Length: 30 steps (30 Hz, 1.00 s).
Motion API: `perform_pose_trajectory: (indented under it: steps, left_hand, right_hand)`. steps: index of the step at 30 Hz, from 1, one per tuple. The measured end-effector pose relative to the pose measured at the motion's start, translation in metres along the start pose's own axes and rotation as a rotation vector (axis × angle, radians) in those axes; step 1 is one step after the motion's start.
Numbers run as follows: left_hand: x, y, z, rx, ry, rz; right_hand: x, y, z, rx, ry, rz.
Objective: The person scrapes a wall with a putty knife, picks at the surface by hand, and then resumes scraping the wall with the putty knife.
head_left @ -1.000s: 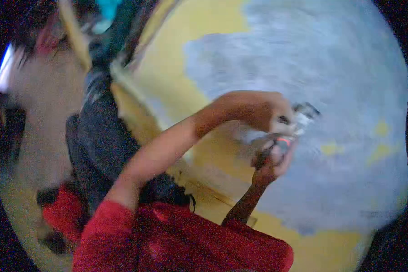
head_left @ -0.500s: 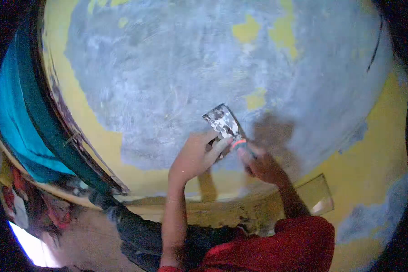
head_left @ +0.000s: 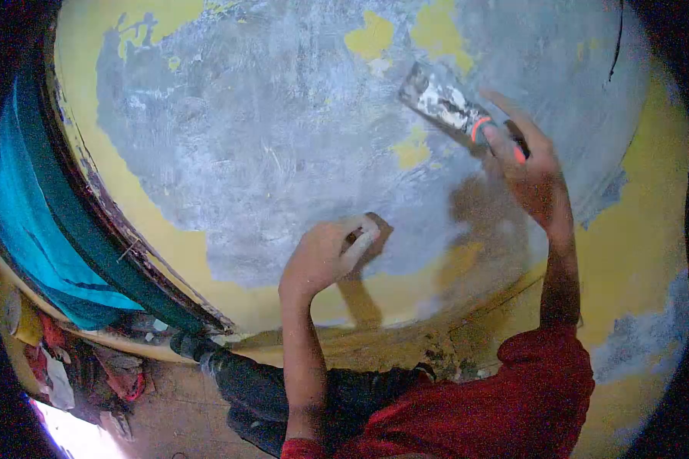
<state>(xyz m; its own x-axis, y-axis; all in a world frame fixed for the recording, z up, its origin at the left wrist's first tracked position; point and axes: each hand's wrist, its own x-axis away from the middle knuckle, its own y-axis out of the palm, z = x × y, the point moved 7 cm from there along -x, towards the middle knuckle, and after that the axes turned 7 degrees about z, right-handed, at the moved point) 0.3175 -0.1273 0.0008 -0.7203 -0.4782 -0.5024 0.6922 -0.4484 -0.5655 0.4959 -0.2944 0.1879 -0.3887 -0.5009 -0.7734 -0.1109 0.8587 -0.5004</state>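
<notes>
A putty knife [head_left: 444, 99] with a wide, smeared metal blade and a dark handle with orange-red parts is held in my right hand [head_left: 532, 172]. Its blade lies at or close to the wall [head_left: 245, 138], which has grey-blue filler over yellow paint. Just below the blade is a small yellow patch [head_left: 412, 149]. My left hand [head_left: 325, 256] is lower and to the left, near the wall, with fingers curled and thumb and fingertips together. Whether something small is between those fingers cannot be made out.
Teal cloth [head_left: 46, 222] hangs at the left beside a dark, chipped frame edge [head_left: 107, 206]. Rags and clutter [head_left: 61, 356] lie at the lower left. My legs in dark trousers [head_left: 268, 390] stretch across below the wall.
My right hand has moved up and right with the putty knife, away from my left hand. The left hand no longer touches the blade and stays in about the same place.
</notes>
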Motion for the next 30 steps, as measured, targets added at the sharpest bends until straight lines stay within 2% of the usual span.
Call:
perform_pose_trajectory:
  steps: [2,5,8,12,17,21,26,28,30]
  left_hand:
    - [0.001,0.0,0.0,0.036,0.017,0.014]
    - [0.0,-0.007,0.005,0.049,0.048,0.056]
    - [-0.001,-0.014,0.007,0.061,0.053,0.103]
    - [-0.001,-0.02,0.013,0.093,0.017,0.092]
    - [-0.002,-0.017,0.004,0.133,0.016,0.098]
    - [-0.008,-0.017,0.008,0.096,0.033,0.077]
    - [-0.011,-0.019,0.006,0.113,-0.006,0.043]
    - [-0.011,-0.017,0.009,0.196,0.067,0.111]
    - [-0.011,-0.018,0.012,0.22,0.04,0.083]
  right_hand:
    - [-0.013,0.002,-0.008,-0.023,-0.135,-0.057]
    - [-0.029,-0.003,-0.009,0.116,-0.045,-0.08]
    - [-0.028,-0.009,-0.031,0.082,-0.054,-0.01]
    - [-0.043,-0.016,-0.02,0.148,-0.019,0.006]
    - [-0.053,-0.019,-0.037,0.254,-0.168,0.007]
    - [-0.048,-0.017,-0.055,0.209,-0.136,0.047]
    - [-0.059,-0.023,-0.056,0.181,-0.33,0.069]
    - [-0.057,-0.024,-0.056,0.22,-0.319,0.062]
    - [-0.054,-0.025,-0.053,0.256,-0.32,0.061]
